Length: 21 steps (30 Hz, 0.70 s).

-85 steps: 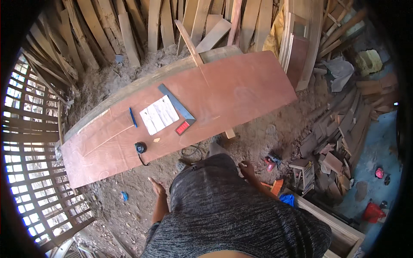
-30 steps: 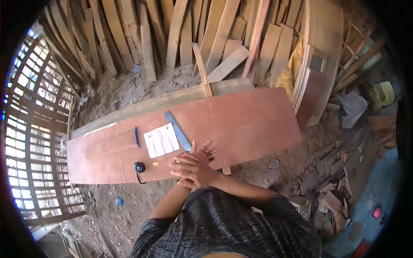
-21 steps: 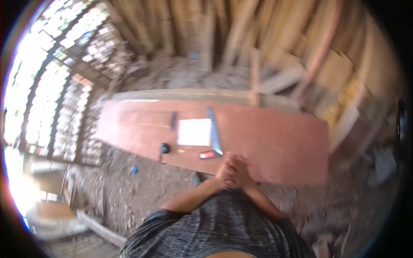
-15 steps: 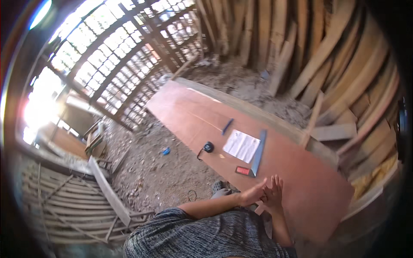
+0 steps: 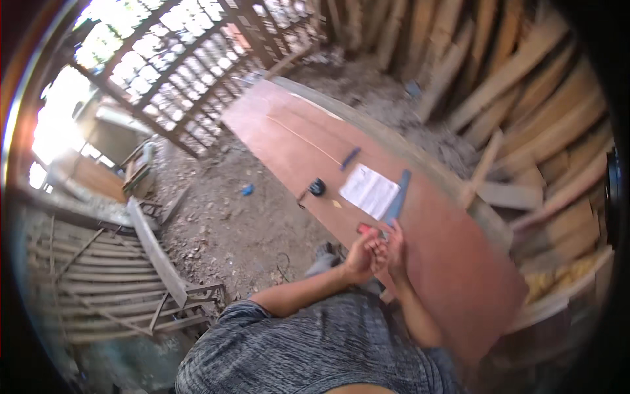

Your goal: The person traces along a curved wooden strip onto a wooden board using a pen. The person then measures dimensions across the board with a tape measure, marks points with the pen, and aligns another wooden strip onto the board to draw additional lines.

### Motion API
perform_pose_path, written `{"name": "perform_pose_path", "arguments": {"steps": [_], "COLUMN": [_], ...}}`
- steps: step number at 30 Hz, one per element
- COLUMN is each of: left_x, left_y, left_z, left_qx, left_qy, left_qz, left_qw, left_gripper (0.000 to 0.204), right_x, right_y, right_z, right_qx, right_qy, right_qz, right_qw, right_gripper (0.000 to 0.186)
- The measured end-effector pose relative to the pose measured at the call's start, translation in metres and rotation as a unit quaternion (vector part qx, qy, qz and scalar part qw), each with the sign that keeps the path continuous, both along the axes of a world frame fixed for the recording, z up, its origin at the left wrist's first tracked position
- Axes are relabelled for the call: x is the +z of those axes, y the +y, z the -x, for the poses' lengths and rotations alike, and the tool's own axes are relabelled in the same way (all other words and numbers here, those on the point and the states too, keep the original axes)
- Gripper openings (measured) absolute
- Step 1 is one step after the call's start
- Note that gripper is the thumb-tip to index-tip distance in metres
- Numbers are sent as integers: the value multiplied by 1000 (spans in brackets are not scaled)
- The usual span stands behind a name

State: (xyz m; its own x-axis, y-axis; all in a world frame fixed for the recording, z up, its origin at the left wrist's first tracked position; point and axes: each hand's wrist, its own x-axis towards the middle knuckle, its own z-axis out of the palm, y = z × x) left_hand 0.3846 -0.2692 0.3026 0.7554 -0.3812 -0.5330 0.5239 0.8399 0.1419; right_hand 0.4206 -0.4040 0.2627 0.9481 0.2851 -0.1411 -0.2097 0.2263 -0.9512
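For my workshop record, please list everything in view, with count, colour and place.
Panel: 1, reddish-brown, centre
Paper: 1, white, on panel
Square: 1, blue-grey and red, beside paper, partly covered
Pen: 1, blue, upper left of paper
Tape measure: 1, black, left of paper
Chip: 1, tan, near tape measure
Boards: many, brown, upper right
Lattice: 1, dark brown, upper left
Scraps: 2, blue, on ground either side of panel
Slatted structure: 1, brown, lower left
Plank: 1, greyish, beside slatted structure
Clutter: count unclear, mostly brown, far left
Shirt: 1, grey-black, bottom
Left hand: 1, bare, before square
Right hand: 1, bare, beside left hand
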Motion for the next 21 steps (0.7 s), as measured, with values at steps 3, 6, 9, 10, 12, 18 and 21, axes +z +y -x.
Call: {"name": "perform_pose_path", "arguments": {"steps": [3,6,9,10,12,18,21], "left_x": [16,10,-32,0,-49,-84,-92], "left_y": [4,14,30,31,37,76,112], "left_z": [-7,-25,-24,-29,-33,-50,-69], "left_qx": [-23,-41,-26,-80,-52,-83,-70], "left_qy": [2,72,-13,-35,-127,-319,-559], "left_qz": [-14,-199,-315,-419,-420,-515,-598], "left_qw": [1000,976,949,904,897,791,570], "left_gripper": [44,35,40,44,46,43,31], "right_x": [2,-57,-10,20,12,15,17], "right_y": [38,58,83,86,112,146,157], "right_z": [-6,-9,-1,1,6,14,25], "right_qx": [-25,64,-75,-100,-244,-348,-262], "right_qy": [248,316,367,357,351,352,371], "right_qz": [-260,-374,-270,-245,-270,-201,-213], "right_qw": [933,870,887,896,862,845,865], "right_gripper": [63,56,43,36,33,34,47]}}
